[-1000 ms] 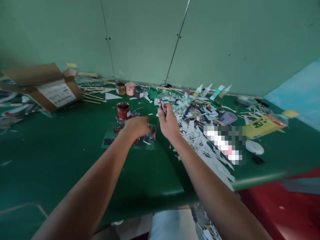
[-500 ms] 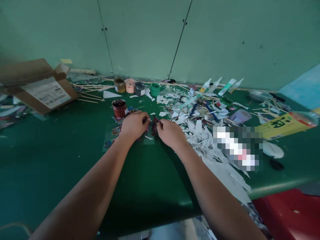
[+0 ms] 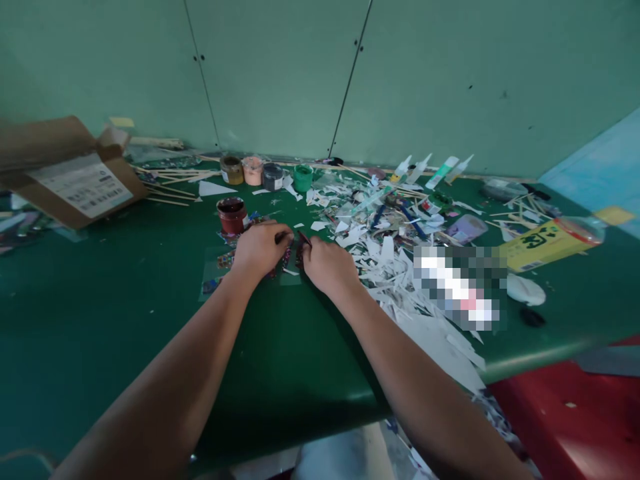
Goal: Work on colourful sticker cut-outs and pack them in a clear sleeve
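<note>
My left hand rests curled on a clear sheet that carries small coloured pieces, its fingertips pinched on something small I cannot make out. My right hand lies just to the right of it, fingers closed on a thin dark red stick whose tip points towards the left hand. The two hands almost touch. A red paint pot stands just behind the left hand.
Several paint pots line the back of the green table. White paper scraps, glue tubes and wooden sticks litter the right and back. A cardboard box sits at the far left, a yellow packet at the right.
My right hand has come down from a raised position near the scraps to the sheet, bringing the thin stick beside my left hand. The left hand stayed on the sheet.
</note>
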Motion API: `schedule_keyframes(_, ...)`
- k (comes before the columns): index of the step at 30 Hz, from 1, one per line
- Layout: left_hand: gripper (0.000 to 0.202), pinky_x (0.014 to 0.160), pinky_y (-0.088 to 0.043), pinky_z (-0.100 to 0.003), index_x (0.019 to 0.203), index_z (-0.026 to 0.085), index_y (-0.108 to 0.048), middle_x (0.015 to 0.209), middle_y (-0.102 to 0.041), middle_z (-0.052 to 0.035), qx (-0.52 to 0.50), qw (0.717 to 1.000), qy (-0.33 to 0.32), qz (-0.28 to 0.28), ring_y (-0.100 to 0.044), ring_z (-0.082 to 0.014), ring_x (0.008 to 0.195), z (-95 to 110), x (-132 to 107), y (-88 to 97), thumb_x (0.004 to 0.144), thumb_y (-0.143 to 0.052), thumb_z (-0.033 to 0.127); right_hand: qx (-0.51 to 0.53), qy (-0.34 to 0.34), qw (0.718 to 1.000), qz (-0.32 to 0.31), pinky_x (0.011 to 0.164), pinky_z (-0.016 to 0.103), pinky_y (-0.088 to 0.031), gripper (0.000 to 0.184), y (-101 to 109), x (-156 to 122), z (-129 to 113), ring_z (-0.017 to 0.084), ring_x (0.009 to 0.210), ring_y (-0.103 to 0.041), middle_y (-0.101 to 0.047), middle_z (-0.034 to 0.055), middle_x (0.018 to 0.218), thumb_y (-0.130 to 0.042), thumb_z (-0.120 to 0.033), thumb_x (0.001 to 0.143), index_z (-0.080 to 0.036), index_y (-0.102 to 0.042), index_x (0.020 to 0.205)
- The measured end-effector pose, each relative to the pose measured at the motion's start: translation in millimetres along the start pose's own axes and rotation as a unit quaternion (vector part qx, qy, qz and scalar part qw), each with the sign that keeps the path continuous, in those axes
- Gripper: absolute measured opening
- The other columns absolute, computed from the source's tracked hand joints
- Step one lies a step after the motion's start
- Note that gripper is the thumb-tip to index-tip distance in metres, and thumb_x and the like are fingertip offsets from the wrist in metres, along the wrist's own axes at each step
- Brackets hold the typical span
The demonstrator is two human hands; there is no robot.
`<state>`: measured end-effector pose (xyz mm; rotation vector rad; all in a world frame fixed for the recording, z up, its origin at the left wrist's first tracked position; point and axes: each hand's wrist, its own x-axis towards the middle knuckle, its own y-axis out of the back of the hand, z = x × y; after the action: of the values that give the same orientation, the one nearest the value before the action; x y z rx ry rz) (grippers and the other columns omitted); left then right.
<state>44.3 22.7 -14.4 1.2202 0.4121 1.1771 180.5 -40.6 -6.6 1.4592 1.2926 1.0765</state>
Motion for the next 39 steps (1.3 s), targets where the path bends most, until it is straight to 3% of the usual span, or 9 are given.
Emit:
schedule_keyframes(14,0.017,0.066,-0.046,-0.032,0.088,0.023,-0.070,0.095,-0.071,-0.0040,0.004,0.999,-0.015,0.033,-0.065,-0.0229,0.084,2.8,-4.3,1.3,0.087,-0.053,0.026,-0.003,-0.013,1.000,0.004,0.057,0.033,-0.043,0.032,1.4,-7.4,-15.6,0.026,0.069,-0.068,-0.068,0.0178,0.080,-0.031,-0.024,0.096,-0.010,-0.057,0.108)
schedule_keyframes(24,0.016,0.066,-0.045,-0.030,0.087,0.022,-0.068,0.091,-0.069,-0.0043,0.002,0.999,-0.043,0.023,-0.064,-0.0216,0.085,4.7,-6.3,1.7,0.087,-0.052,0.022,0.021,-0.025,0.999,-0.012,0.059,0.033,-0.043,0.032,3.3,-8.2,-18.9,0.027,0.073,-0.068,-0.068,0.0183,0.081,-0.031,-0.021,0.095,-0.009,-0.057,0.109)
schedule_keyframes(39,0.016,0.077,-0.047,-0.035,0.082,0.021,-0.068,0.088,-0.069,-0.0056,0.005,0.998,-0.060,0.017,-0.064,-0.0225,0.085,9.0,-7.0,1.3,0.087,-0.052,0.019,0.060,-0.041,0.996,-0.058,0.059,0.034,-0.044,0.029,7.4,-7.4,-12.4,0.025,0.072,-0.065,-0.067,0.0187,0.085,-0.040,-0.022,0.090,-0.012,-0.067,0.096)
